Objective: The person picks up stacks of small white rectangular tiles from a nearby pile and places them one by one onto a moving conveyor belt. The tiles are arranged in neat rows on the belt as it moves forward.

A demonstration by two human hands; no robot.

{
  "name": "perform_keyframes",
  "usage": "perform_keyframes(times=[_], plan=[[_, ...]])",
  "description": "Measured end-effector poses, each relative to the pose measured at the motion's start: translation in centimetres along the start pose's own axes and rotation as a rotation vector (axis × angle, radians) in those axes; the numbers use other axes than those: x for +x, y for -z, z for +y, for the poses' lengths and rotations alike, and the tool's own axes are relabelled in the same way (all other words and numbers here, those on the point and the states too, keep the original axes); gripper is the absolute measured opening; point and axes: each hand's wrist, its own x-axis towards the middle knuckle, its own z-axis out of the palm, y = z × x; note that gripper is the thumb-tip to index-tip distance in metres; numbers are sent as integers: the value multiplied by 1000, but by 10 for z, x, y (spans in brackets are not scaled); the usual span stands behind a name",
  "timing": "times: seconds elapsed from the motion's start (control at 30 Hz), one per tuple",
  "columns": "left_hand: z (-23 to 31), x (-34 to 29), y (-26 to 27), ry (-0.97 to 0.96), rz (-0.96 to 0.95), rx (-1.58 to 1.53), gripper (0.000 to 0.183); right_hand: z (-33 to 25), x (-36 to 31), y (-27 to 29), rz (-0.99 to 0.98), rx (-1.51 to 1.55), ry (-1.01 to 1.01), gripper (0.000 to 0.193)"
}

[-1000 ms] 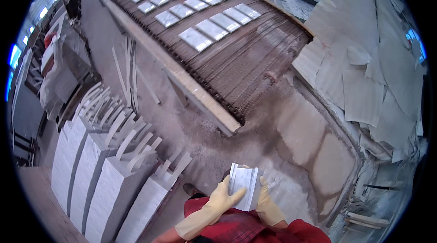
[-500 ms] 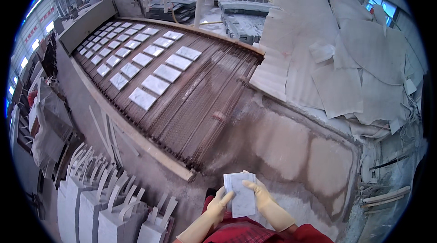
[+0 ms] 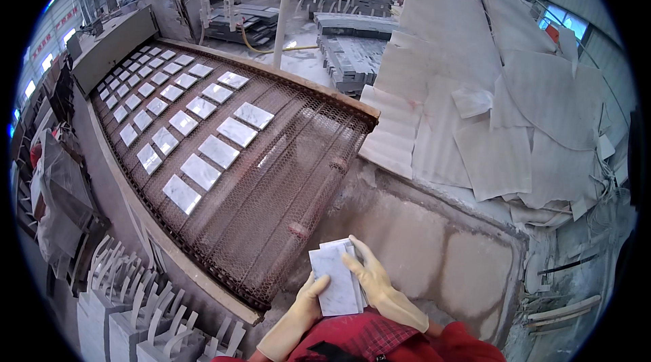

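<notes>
Head view, stack in hand: pale, grey-veined tiles [image 3: 333,287], at least 2 of them, slightly fanned, carried just off the near end of the mesh belt [image 3: 271,192].
My left hand [image 3: 308,301]: in a pale yellow glove, gripping the stack at its lower left edge, thumb flat on the front face; I cannot see the other fingers.
My right hand [image 3: 374,277]: gloved alike, closed on the stack's right edge, thumb over the face, fingers reaching past the top corner.
Below my hands: my red apron [image 3: 339,338].
Belt tiles [image 3: 218,151]: laid in rows between the belt's 2 long edges, 5 in the nearest row, bare mesh from there to the near end.
Off the belt's left edge: stone slabs [image 3: 125,328] topped with curved strips [image 3: 139,304].
Off its right edge: a white pipe [image 3: 282,23] and dark stone stacks [image 3: 349,56].
Far right: overlapping pale sheets [image 3: 495,151].
</notes>
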Motion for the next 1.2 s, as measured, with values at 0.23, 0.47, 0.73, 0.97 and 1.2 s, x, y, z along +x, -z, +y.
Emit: perform_keyframes(times=[0.23, 0.47, 0.73, 0.97, 1.2], plan=[[50, 5, -55, -107, -53, -127, 90, -90, 47, 7, -180, 37, 105, 87], [55, 62, -55, -435, 223, -127, 100, -130, 160, 15, -603, -598, -49, 79], [51, 121, -106, -671, 476, -433, 92, -102, 284, -9, -988, -545, -316, 61], [15, 129, -112, -871, 571, -540, 91, -96, 288, -30, -1236, -555, -481, 61], [-10, 114, -98, -1007, 557, -654, 91, -70, 275, -62, -1371, -760, -412, 54]])
